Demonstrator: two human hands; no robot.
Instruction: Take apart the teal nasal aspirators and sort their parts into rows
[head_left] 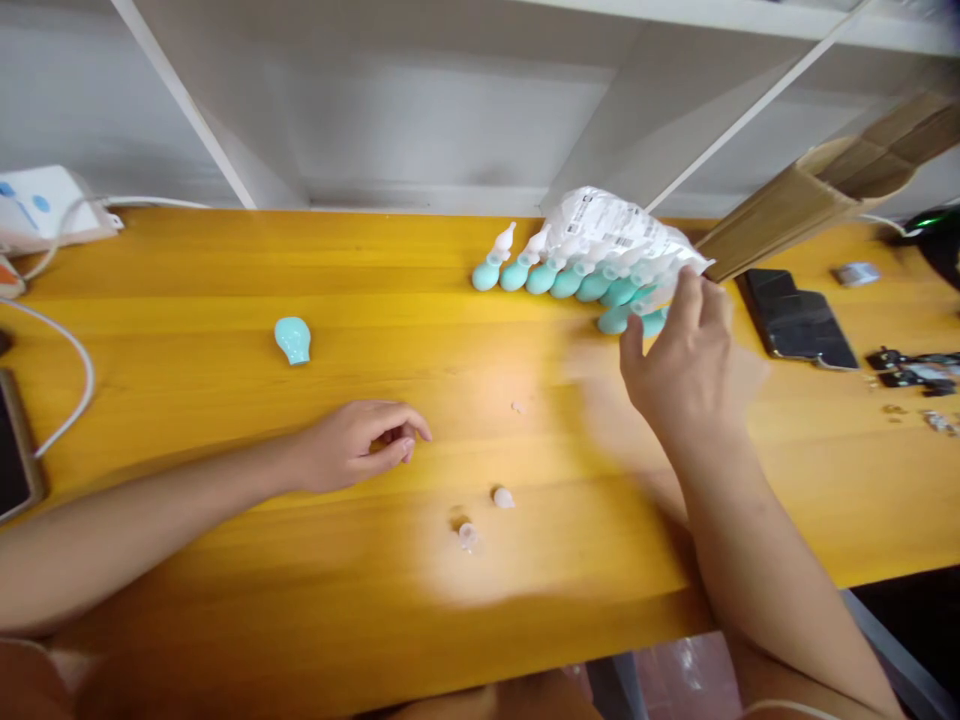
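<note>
My right hand pinches the lower edge of a clear plastic bag with a printed label, raised over a row of teal rubber bulbs with clear tips on the yellow table. My left hand rests on the table with its fingers curled loosely and nothing seen in it. A single teal bulb lies apart, beyond the left hand. Two small clear tips lie on the table between my arms.
A cardboard piece leans at the right, beside a dark phone and small dark parts. At the left lie a white box, a white cable and another phone. White shelving stands behind the table.
</note>
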